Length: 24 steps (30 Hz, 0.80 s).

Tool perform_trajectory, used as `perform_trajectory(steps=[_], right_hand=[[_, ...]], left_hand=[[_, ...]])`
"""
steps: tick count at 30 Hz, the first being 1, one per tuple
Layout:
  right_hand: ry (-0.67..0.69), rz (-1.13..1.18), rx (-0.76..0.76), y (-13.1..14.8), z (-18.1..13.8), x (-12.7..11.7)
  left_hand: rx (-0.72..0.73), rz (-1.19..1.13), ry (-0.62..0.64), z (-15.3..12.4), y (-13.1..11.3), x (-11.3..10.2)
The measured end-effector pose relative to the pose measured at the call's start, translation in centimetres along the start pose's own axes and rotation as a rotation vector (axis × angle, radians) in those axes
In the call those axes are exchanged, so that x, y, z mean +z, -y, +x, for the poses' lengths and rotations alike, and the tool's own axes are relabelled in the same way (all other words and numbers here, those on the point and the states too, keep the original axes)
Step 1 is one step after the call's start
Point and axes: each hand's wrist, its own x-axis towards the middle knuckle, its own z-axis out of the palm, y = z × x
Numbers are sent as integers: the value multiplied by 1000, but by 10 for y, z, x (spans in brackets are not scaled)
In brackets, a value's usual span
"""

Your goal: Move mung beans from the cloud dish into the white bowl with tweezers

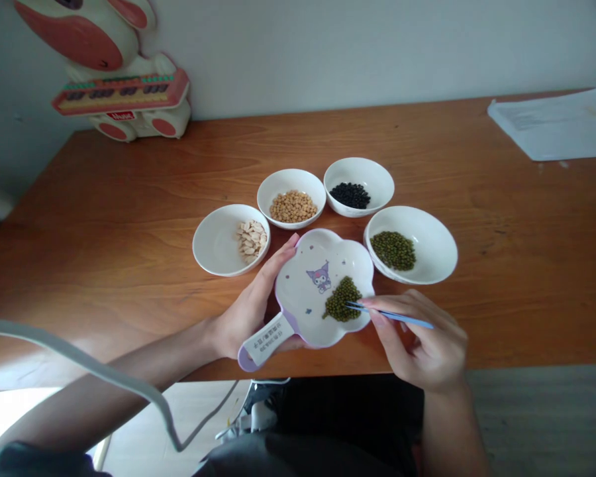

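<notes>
My left hand (251, 311) is closed around the side and underside of a flower-shaped dish (302, 278) with a lilac rim and a labelled handle. The dish is held above the front edge of the table, near the bowls. A pile of green mung beans (342, 298) lies in its lower right part. My right hand (422, 338) pinches blue tweezers (402, 318), whose tips reach into that pile. Whether a bean sits between the tips is too small to tell. Just beyond the dish, a white bowl (437, 248) holds more mung beans.
Three more white bowls stand behind the dish: one with pale flat seeds (251, 240), one with soybeans (293, 207), one with black beans (350, 195). A toy keyboard figure (124, 93) stands at the back left, papers (556, 122) at the back right. A grey cable (94, 364) crosses my left forearm.
</notes>
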Motion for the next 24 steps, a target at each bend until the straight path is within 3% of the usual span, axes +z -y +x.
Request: perform_trajectory(steps=[12, 24], right_hand=[[6, -11, -15, 0, -3, -1], [-98, -45, 17, 0, -7, -1]], left_hand=[[-13, -5, -25, -2, -1, 2], [-50, -37, -44, -2, -4, 3]])
